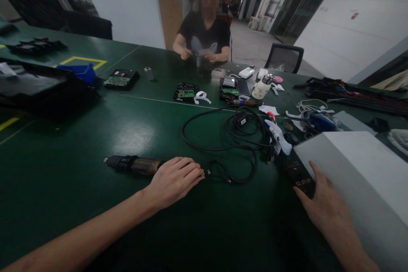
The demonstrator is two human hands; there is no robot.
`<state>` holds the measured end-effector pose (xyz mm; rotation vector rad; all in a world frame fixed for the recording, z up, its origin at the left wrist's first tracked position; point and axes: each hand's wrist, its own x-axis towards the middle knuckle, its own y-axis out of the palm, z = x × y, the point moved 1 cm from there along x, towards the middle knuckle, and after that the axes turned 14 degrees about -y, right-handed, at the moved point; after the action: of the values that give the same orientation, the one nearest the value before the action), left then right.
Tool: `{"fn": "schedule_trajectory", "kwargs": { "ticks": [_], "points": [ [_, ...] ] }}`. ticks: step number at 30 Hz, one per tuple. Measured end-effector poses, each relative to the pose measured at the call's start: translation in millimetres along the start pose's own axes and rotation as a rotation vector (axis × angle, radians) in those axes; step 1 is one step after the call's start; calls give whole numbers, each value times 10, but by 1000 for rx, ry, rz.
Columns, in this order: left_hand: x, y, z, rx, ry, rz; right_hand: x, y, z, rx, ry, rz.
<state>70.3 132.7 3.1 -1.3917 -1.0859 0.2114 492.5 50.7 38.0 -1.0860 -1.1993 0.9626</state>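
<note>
A black electric screwdriver (135, 165) lies on the green table with its tip toward the left. My left hand (175, 178) is over its rear end, fingers curled down around it; the fingertips are near the cable end. From there a black cable (219, 148) runs right and loops across the table. On the right, my right hand (325, 199) grips a dark phone (301, 176) between thumb and forefinger, beside a large white box. Its lit screen shows timer digits. The other fingers of that hand are partly hidden.
Several open devices with green circuit boards (186, 92) stand in a row farther back. A patterned cup (262, 89), a second screwdriver (244, 103) and a white-and-blue tool (277, 136) lie rightward. The white box (357, 165) borders the right side. A person (204, 36) sits opposite.
</note>
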Motion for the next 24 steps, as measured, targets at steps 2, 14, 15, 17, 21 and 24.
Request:
{"fn": "schedule_trajectory", "kwargs": {
  "ticks": [2,14,15,17,21,24],
  "points": [
    [1,-10,2,-5,2,3,3,-77,169,-29,-3,-20],
    [9,-42,55,42,-11,39,145,160,2304,495,-740,1],
    [16,-53,78,48,-24,32,174,200,2327,508,-729,-3],
    [21,-82,119,55,-51,28,206,261,2327,539,-713,-10],
    [-5,-150,134,60,-53,71,201,325,2285,595,-723,6],
    [-37,-179,111,112,-71,74,198,357,2260,657,-729,42]
  ]
}}
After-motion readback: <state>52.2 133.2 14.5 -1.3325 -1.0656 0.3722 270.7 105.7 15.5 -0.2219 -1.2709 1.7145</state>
